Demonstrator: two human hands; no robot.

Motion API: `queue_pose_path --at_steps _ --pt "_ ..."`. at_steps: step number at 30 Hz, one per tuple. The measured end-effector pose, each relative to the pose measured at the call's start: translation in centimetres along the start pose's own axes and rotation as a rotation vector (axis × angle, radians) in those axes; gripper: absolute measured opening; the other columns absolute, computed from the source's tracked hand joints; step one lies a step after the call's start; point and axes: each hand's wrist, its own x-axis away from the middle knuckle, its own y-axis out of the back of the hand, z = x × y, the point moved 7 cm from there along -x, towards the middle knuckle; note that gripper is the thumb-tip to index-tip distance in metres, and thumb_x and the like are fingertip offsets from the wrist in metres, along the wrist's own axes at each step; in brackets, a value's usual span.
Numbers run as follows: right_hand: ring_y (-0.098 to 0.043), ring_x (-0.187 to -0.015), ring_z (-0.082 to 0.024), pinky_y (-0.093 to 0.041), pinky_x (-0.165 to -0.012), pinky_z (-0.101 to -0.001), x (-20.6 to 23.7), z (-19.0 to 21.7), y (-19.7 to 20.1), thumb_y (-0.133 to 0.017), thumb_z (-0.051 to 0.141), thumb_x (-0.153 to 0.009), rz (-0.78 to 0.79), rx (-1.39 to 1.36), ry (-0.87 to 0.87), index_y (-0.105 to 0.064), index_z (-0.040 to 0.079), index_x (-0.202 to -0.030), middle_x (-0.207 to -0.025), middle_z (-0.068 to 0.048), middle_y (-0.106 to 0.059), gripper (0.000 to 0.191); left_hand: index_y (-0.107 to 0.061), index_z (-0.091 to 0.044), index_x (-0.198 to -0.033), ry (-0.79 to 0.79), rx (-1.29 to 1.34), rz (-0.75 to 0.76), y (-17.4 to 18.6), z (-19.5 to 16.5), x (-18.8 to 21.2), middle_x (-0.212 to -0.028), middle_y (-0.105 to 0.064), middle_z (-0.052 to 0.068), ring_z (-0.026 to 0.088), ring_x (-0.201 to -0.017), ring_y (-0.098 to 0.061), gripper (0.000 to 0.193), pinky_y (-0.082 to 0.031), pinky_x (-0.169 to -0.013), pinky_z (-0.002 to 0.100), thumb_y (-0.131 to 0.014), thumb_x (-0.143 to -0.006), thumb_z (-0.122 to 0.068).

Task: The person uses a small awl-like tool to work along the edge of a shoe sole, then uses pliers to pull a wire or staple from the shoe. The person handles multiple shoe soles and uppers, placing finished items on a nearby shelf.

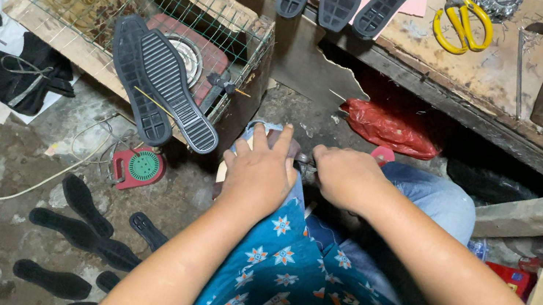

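Both hands are pressing down on a shoe piece (273, 136) resting on the person's knee: the left hand (259, 173) is lying flat over it, and the right hand (345, 177) is clenching around its dark edge. Mostly hidden, it is probably light and bendy, so gripping near the rim seems safest.

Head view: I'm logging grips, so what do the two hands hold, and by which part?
Both hands, left hand and right hand, press together on a small dark object on the lap, mostly hidden beneath them. What it is and where it is gripped cannot be told.
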Motion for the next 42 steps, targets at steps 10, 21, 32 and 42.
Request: queue_pose_path --at_steps 10,21,32,42 --pt "-0.068 -0.093 -0.043 -0.054 -0.080 -0.0537 0.3 0.6 -0.5 -0.059 0.020 -0.090 -0.121 -0.054 0.017 -0.061 0.003 -0.100 -0.095 -0.024 -0.071 0.020 -0.043 -0.022 -0.152 -0.042 0.100 0.018 -0.2 1.2 0.0 -0.152 -0.039 0.027 0.050 -0.119 -0.052 0.066 -0.043 -0.095 0.063 -0.057 -0.089 -0.035" --pt "-0.069 -0.095 -0.037 -0.057 -0.076 -0.0489 0.2 1.1 -0.8 -0.054 0.013 -0.090 -0.249 0.038 0.078 -0.062 0.003 -0.102 -0.098 -0.019 -0.071 0.017 -0.060 -0.033 -0.140 0.029 0.259 0.108 -0.2 2.3 -2.0 -0.136 -0.058 0.020 0.048 -0.113 -0.060 0.048 -0.048 -0.100 0.051 -0.048 -0.096 -0.047" --pt "-0.070 -0.096 -0.031 -0.055 -0.077 -0.0468 0.2 0.3 0.8 -0.058 0.016 -0.087 -0.240 0.222 0.125 -0.066 0.009 -0.104 -0.103 -0.012 -0.072 0.020 -0.056 -0.034 -0.142 0.032 0.170 0.088 0.2 0.9 -1.3 -0.132 -0.055 0.018 0.044 -0.114 -0.056 0.051 -0.046 -0.093 0.060 -0.049 -0.094 -0.047" --pt "-0.070 -0.099 -0.038 -0.055 -0.083 -0.0512 -1.0 -0.7 0.9 -0.057 0.018 -0.093 0.100 0.083 0.005 -0.064 0.006 -0.108 -0.103 -0.020 -0.073 0.020 -0.056 -0.037 -0.142 -0.003 0.194 0.075 0.6 1.0 -1.2 -0.130 -0.054 0.020 0.044 -0.112 -0.055 0.049 -0.043 -0.093 0.058 -0.049 -0.095 -0.044"
